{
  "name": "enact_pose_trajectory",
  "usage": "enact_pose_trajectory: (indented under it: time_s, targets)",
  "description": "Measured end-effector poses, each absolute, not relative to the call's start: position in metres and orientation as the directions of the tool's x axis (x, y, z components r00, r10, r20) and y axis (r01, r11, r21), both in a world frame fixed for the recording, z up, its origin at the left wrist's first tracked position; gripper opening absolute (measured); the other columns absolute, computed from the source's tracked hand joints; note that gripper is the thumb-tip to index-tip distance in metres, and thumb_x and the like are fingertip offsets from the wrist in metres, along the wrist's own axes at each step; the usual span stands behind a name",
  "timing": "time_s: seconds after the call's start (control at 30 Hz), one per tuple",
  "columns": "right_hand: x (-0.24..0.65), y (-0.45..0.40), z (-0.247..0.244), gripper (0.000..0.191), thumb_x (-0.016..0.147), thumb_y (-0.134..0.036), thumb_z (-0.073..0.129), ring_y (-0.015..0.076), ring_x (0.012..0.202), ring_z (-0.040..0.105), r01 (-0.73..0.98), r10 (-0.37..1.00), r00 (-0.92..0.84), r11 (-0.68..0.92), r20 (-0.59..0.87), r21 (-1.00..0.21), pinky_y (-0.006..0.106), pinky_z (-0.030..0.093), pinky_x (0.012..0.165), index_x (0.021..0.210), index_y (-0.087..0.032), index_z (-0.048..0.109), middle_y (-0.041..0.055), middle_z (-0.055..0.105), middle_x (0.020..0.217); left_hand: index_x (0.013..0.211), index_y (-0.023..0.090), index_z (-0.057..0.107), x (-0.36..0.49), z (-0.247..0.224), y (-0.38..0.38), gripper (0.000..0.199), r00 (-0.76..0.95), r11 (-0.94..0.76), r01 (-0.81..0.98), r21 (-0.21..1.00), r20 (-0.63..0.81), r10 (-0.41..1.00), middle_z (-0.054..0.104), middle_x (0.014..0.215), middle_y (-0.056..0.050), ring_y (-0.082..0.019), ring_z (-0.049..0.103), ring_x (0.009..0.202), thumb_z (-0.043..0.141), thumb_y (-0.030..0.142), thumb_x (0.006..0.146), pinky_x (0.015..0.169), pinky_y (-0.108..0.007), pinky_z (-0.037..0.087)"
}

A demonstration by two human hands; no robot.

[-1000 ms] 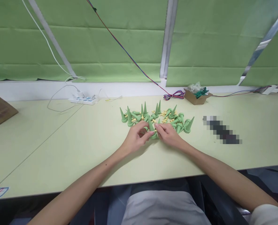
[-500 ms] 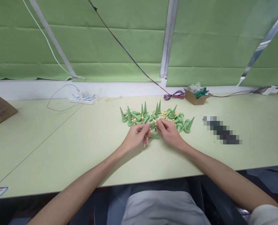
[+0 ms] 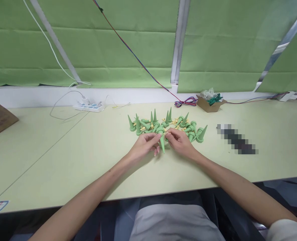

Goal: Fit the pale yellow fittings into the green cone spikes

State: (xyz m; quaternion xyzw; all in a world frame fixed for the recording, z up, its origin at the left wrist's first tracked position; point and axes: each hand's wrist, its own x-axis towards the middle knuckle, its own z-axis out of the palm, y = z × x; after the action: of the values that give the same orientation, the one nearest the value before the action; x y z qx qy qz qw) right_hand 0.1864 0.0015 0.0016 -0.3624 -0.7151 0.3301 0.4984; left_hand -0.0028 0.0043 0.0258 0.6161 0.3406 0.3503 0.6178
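Note:
My left hand (image 3: 146, 144) is closed on a green plastic watering spike (image 3: 162, 142), whose tip points down toward me and whose round cap faces away. Close against the spike's right side, my right hand (image 3: 179, 140) is pinched on a small yellow piece, mostly covered by the fingers. Just beyond both hands lies a pile of similar green spikes (image 3: 138, 125), some upright on their caps and some on their sides. Small yellow pieces (image 3: 177, 122) are scattered among them. Another spike on the table is partly hidden behind the held one.
A small cardboard box (image 3: 210, 106) with clear plastic and green material stands at the back right, beside a coiled red-and-blue cable (image 3: 186, 102). At the back left is a white power strip (image 3: 89, 106). A blurred dark object (image 3: 237, 140) lies right of the pile.
The spike in my left hand has turned so its tip points down toward me and its length shows. My right hand has stayed close beside it.

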Motion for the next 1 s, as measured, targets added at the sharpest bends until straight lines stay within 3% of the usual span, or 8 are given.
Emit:
enact_pose_trajectory:
  time_s: [0.23, 0.4, 0.67, 0.8, 0.93, 1.0]
  targets:
    - [0.186, 0.002, 0.001, 0.049, 0.098, -0.058, 0.045, 0.0100, 0.046, 0.035, 0.146, 0.859, -0.232, 0.495, 0.456, -0.857, 0.026, 0.028, 0.046, 0.067, -0.021, 0.046, -0.0052, 0.039, 0.050, 0.081, 0.017, 0.055, -0.004, 0.026, 0.001, 0.034, 0.495, -0.156, 0.095, 0.983, 0.090, 0.864, 0.060, 0.057, 0.002, -0.010, 0.054, 0.049, 0.067, 0.048, 0.087, 0.052, -0.023, 0.041]
    - [0.184, -0.001, 0.007, 0.058, 0.096, -0.066, 0.043, 0.0095, 0.038, 0.035, 0.092, 0.903, -0.232, 0.391, 0.363, -0.916, 0.027, 0.027, 0.042, 0.058, -0.021, 0.043, -0.0055, 0.036, 0.042, 0.091, 0.019, 0.054, -0.001, 0.022, -0.002, 0.030, 0.464, -0.321, 0.179, 0.930, 0.208, 0.861, 0.054, 0.053, 0.006, -0.011, 0.051, 0.047, 0.071, 0.043, 0.084, 0.052, -0.024, 0.042]
    - [0.182, -0.002, 0.009, 0.062, 0.095, -0.064, 0.046, 0.0091, 0.035, 0.035, 0.001, 0.909, -0.269, 0.330, 0.318, -0.944, 0.027, 0.028, 0.042, 0.050, -0.023, 0.032, -0.0051, 0.034, 0.036, 0.100, 0.018, 0.060, -0.002, 0.010, 0.004, 0.023, 0.401, -0.635, 0.292, 0.715, 0.511, 0.760, 0.056, 0.089, -0.002, -0.010, 0.057, 0.064, 0.071, 0.030, 0.084, 0.057, -0.024, 0.049]
    - [0.181, -0.001, 0.008, 0.060, 0.095, -0.065, 0.045, 0.0087, 0.036, 0.036, 0.015, 0.899, -0.229, 0.386, 0.373, -0.922, 0.027, 0.030, 0.042, 0.053, -0.022, 0.037, -0.0051, 0.037, 0.039, 0.102, 0.018, 0.060, 0.000, 0.013, 0.002, 0.020, 0.364, -0.607, 0.323, 0.727, 0.496, 0.788, 0.060, 0.088, -0.002, -0.010, 0.058, 0.061, 0.067, 0.028, 0.086, 0.057, -0.023, 0.048]
    - [0.180, 0.000, 0.008, 0.058, 0.096, -0.066, 0.043, 0.0087, 0.038, 0.037, 0.005, 0.896, -0.177, 0.414, 0.406, -0.910, 0.026, 0.030, 0.041, 0.058, -0.022, 0.038, -0.0056, 0.037, 0.044, 0.090, 0.018, 0.059, 0.001, 0.021, -0.001, 0.019, 0.330, -0.465, 0.277, 0.841, 0.372, 0.868, 0.059, 0.074, 0.001, -0.009, 0.054, 0.052, 0.066, 0.036, 0.088, 0.050, -0.022, 0.044]
    - [0.180, 0.001, 0.007, 0.056, 0.095, -0.067, 0.044, 0.0088, 0.038, 0.036, -0.030, 0.901, -0.160, 0.403, 0.402, -0.915, 0.025, 0.029, 0.039, 0.062, -0.023, 0.038, -0.0060, 0.037, 0.047, 0.082, 0.017, 0.059, 0.002, 0.024, -0.001, 0.029, 0.354, -0.376, 0.216, 0.901, 0.286, 0.890, 0.056, 0.065, 0.001, -0.010, 0.053, 0.048, 0.062, 0.044, 0.090, 0.047, -0.022, 0.043]
